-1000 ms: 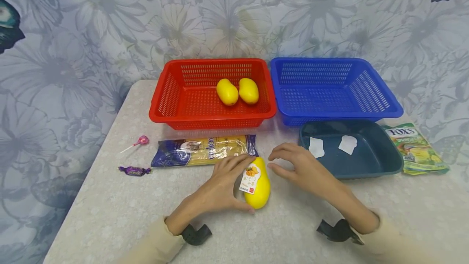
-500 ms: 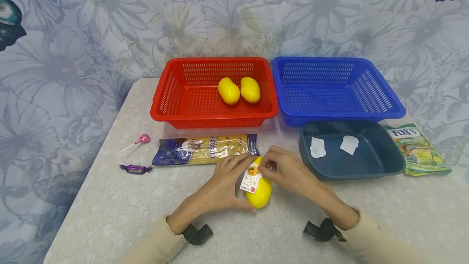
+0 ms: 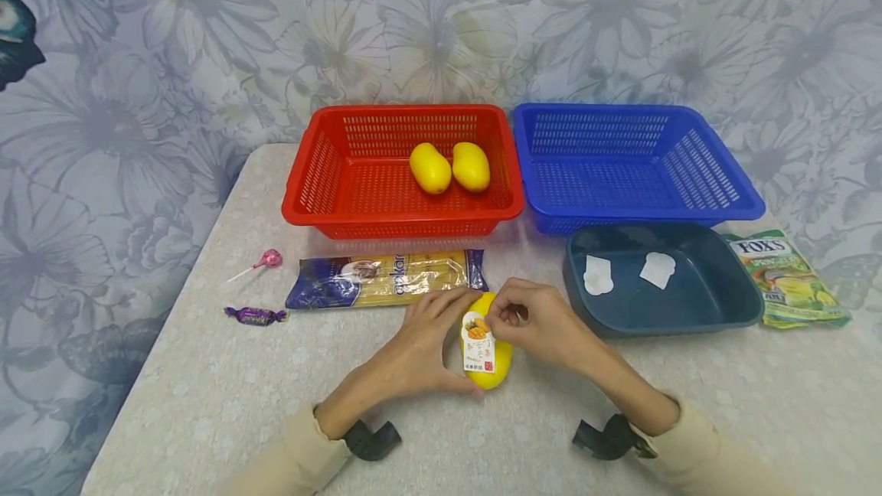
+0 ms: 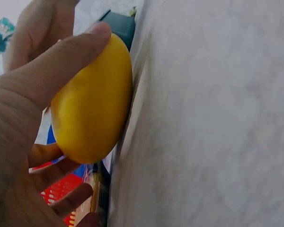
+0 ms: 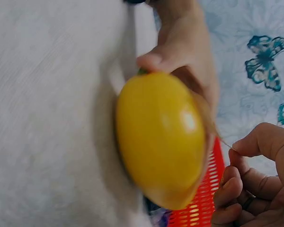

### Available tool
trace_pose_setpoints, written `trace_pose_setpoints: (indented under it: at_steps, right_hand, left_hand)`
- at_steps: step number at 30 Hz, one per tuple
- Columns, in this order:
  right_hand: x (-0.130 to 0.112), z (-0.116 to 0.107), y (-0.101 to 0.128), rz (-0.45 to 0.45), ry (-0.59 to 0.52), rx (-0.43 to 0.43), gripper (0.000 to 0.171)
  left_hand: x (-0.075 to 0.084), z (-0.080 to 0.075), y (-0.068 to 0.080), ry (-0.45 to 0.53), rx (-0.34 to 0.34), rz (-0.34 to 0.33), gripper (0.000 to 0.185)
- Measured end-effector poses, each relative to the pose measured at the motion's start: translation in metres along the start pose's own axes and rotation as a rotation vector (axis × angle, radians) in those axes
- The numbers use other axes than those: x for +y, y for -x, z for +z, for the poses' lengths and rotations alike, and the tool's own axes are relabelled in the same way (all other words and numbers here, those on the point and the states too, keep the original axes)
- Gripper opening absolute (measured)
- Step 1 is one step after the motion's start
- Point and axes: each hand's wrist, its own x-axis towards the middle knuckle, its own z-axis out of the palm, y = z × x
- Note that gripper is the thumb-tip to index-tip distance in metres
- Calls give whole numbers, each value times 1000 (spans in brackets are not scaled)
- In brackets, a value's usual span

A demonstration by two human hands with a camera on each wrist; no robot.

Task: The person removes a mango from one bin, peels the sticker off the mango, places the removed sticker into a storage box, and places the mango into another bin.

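Observation:
A yellow mango (image 3: 499,367) lies on the table with a white printed sticker (image 3: 478,354) on its upper face. My left hand (image 3: 420,354) holds the mango from the left, thumb at the near end and fingers at the far end. From the right, the thumb and index finger of my right hand (image 3: 540,324) pinch the sticker's edge. In the right wrist view a thin edge of the sticker stands off the mango (image 5: 158,137) between those fingertips (image 5: 244,147). The left wrist view shows the left thumb (image 4: 68,59) across the mango's end.
Behind are a red basket (image 3: 403,219) holding two mangoes (image 3: 430,169) and a blue basket (image 3: 641,214). A dark teal tub (image 3: 661,321) with two white paper pieces (image 3: 598,275) and a FOX'S bag (image 3: 788,278) stand right; a pasta packet (image 3: 386,279), lollipop (image 3: 271,258) and purple sweet (image 3: 256,316) lie left.
My right hand has moved left onto the mango and pinched the sticker's edge. The sticker now sits straighter and a little farther right. My left hand has kept its hold.

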Motion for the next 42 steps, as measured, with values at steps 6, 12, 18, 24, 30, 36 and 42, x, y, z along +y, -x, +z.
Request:
trace_pose_setpoints:
  at_steps: [6,12,18,24,30,36,42]
  right_hand:
    - [-8,-17,0,-81,-22,10,16]
    - [-1,-57,12,-81,74,116,18]
    - [16,-95,24,-99,205,222,17]
    - [34,-123,39,-77,357,306,17]
    - [53,-135,57,-44,447,314,17]
    - [68,-138,74,65,520,309,18]
    - [76,-145,82,311,544,281,22]
  left_hand:
    - [0,0,5,-14,14,-21,124]
    - [1,2,0,5,-5,-6,122]
    - [2,4,-1,19,-17,-12,122]
    - [1,3,0,29,-17,-7,122]
    - [1,3,-1,38,-21,-7,121]
    - [2,3,-1,51,-31,-17,121]
    - [2,4,-2,49,-40,-32,121]
